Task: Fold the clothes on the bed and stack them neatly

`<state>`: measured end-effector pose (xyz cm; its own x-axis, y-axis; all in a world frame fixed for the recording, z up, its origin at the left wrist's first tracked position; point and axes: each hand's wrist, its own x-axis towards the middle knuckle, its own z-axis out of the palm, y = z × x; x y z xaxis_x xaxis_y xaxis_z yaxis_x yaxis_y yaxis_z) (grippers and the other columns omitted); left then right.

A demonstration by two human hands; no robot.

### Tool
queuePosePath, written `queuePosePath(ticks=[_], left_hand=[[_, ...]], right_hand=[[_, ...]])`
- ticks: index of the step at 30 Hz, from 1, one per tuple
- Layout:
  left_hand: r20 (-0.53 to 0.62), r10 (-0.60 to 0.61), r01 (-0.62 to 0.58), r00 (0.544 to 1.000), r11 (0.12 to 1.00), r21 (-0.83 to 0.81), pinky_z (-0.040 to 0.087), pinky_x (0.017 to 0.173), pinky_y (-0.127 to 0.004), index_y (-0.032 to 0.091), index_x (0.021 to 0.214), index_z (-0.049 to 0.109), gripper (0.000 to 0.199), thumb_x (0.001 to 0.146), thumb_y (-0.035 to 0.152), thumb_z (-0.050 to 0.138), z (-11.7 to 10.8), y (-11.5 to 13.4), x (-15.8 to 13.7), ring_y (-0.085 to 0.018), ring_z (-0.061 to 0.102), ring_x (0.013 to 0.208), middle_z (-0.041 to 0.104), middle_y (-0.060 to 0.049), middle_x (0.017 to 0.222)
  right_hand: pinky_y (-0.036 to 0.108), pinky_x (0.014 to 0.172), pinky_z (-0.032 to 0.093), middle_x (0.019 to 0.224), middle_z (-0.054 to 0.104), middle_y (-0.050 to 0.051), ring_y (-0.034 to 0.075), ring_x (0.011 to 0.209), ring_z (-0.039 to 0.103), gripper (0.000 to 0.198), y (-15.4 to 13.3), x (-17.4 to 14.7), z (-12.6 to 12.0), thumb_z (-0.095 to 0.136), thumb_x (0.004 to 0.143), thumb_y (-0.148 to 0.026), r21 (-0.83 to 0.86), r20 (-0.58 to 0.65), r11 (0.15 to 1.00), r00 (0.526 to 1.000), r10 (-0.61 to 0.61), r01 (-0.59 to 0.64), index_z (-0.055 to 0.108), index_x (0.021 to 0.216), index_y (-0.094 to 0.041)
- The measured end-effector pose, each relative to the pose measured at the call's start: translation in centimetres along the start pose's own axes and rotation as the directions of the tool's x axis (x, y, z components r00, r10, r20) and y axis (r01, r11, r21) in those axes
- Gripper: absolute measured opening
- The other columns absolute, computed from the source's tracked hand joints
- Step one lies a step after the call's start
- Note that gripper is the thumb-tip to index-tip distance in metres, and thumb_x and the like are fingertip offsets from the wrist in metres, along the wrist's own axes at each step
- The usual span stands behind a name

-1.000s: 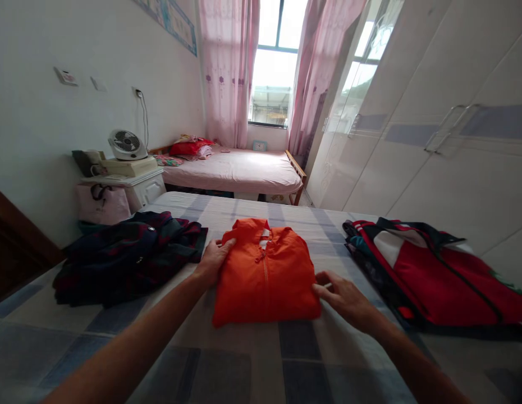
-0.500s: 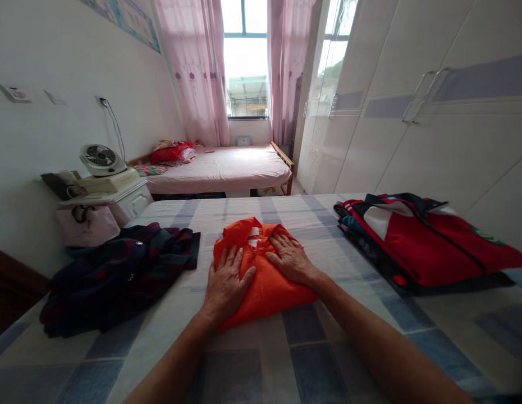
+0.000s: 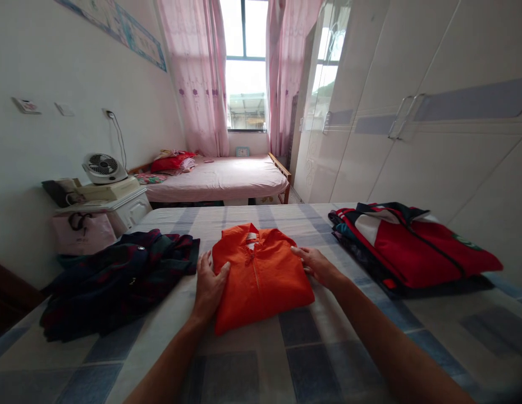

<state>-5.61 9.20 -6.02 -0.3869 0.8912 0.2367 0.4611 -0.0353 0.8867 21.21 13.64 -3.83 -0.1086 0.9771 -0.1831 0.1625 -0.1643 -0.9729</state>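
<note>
The folded orange jacket [image 3: 265, 286] lies on the checked bed sheet [image 3: 227, 376] before me, between the dark plaid clothes [image 3: 118, 280] and the red jacket [image 3: 425, 252]; my left hand [image 3: 209, 287] rests loosely against its left edge, clutching nothing; my right hand [image 3: 319, 265] bends its fingers at the other edge, though I cannot tell whether they pinch cloth. I judge it light, soft, slightly slick, apt to unfold; I'd support it with palms under both sides, thumbs on top

This is a bedroom in a home, shown by the checked bed [image 3: 239, 381] in front, a second bed [image 3: 231, 177] with pink bedding, pink curtains [image 3: 193, 78] at the window [image 3: 246, 84], and a tall white wardrobe [image 3: 412, 168] along one side.
</note>
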Motion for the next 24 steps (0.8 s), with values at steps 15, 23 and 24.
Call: queuePosePath(ticks=[15, 23, 24], left_hand=[[0.493, -0.494, 0.691, 0.716, 0.6, -0.403, 0.058, 0.073, -0.037, 0.013, 0.111, 0.061, 0.044, 0.072, 0.03, 0.071, -2.2, 2.6, 0.1, -0.025, 0.07, 0.075, 0.073, -0.009, 0.086], [0.612, -0.547, 0.818, 0.572, 0.435, -0.375, 0.059, 0.073, -0.042, 0.015, 0.116, 0.058, 0.046, 0.072, 0.019, 0.069, -1.7, 2.6, -0.6, -0.027, 0.071, 0.076, 0.073, -0.01, 0.087], [0.606, -0.555, 0.821, 0.57, 0.42, -0.388, 0.059, 0.072, -0.043, 0.014, 0.116, 0.059, 0.044, 0.073, 0.016, 0.067, -1.6, 2.6, -0.5, -0.027, 0.071, 0.075, 0.073, -0.01, 0.085]], right_hand=[[0.026, 0.074, 0.052, 0.081, 0.072, 0.006, 0.015, 0.071, 0.067, 0.031, -0.5, -3.3, 1.7, 0.067, 0.063, -0.012, 0.547, 0.291, 0.801, 0.952, 0.091, -0.244, 0.064, 0.094, -0.009], [0.026, 0.083, 0.048, 0.089, 0.072, 0.006, 0.014, 0.08, 0.066, 0.029, -1.0, -3.8, -0.2, 0.068, 0.072, -0.03, 0.552, 0.329, 0.806, 0.944, 0.022, -0.211, 0.066, 0.094, -0.011], [0.026, 0.087, 0.046, 0.093, 0.071, 0.007, 0.015, 0.085, 0.065, 0.033, -0.8, -4.1, -0.4, 0.066, 0.075, -0.035, 0.572, 0.37, 0.788, 0.929, 0.0, -0.228, 0.066, 0.097, -0.01]])
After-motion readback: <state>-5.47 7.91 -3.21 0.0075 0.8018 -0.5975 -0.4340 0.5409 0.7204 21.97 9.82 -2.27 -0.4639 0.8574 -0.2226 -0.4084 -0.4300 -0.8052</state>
